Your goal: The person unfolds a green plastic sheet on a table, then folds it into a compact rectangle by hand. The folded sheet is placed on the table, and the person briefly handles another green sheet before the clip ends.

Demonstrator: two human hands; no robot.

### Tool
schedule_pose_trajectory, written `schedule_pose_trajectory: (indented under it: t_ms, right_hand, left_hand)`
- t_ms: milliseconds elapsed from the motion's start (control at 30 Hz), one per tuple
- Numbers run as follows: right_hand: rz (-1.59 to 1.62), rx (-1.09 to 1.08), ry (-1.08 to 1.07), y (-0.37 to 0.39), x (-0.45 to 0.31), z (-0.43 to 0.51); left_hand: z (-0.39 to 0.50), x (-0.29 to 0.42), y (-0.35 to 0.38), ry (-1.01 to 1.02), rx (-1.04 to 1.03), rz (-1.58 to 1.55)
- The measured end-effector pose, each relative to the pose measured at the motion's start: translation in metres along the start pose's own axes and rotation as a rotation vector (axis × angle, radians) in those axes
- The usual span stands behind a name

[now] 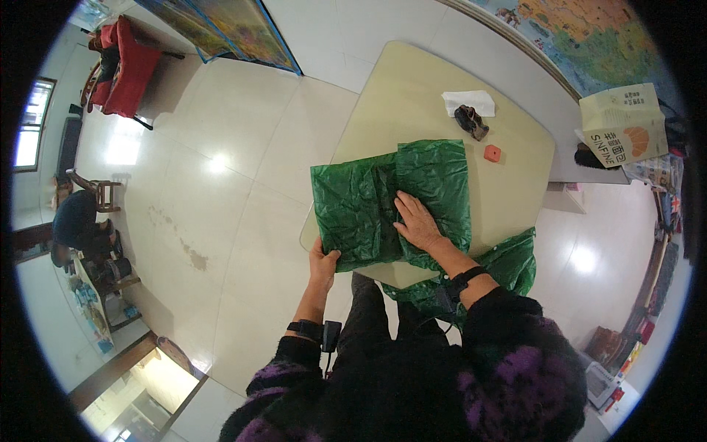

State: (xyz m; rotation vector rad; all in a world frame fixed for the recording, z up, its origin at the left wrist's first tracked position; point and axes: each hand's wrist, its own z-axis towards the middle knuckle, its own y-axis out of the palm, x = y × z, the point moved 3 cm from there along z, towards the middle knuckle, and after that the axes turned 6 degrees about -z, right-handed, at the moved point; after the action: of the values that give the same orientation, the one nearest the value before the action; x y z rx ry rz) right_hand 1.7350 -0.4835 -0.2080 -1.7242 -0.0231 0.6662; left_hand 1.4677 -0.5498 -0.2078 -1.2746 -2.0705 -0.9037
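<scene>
A green, thin plastic sheet garment (353,204) with creases lies partly folded on a pale yellow table (511,193). Its loose part (511,262), dotted with small pale snap buttons, hangs over the table's near right edge towards my legs. My left hand (323,262) pinches the near left corner, thumb on top. Palm down, my right hand (417,221) rests on the middle of the folded plastic, beside an overlapping edge, with fingers slightly spread and nothing grasped. What lies beneath the folds is hidden.
Farther back on the table are a white tissue (469,100), a dark crumpled item (472,122) and a small red block (492,153). A printed paper bag (624,127) stands right. A person (77,221) sits far left, near a red-draped chair (130,72).
</scene>
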Motion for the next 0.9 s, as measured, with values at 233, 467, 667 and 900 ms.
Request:
schedule_pose_trajectory:
  t_ms: [233, 467, 667, 900]
  right_hand:
    - [-0.118, 0.281, -0.014, -0.005, -0.042, 0.037]
    - [0.218, 0.293, 0.591, 0.003, -0.041, 0.098]
    - [0.226, -0.247, 0.653, -0.012, -0.017, 0.114]
    - [0.651, -0.213, 0.771, -0.023, 0.005, 0.133]
  left_hand:
    - [0.005, -0.010, -0.008, 0.031, -0.005, 0.158]
    - [-0.003, -0.011, -0.010, 0.212, 0.124, 0.394]
    - [-0.015, 0.001, 0.049, 0.698, -0.150, 1.202]
    - [-0.019, -0.032, 0.084, 0.727, -0.517, 1.655]
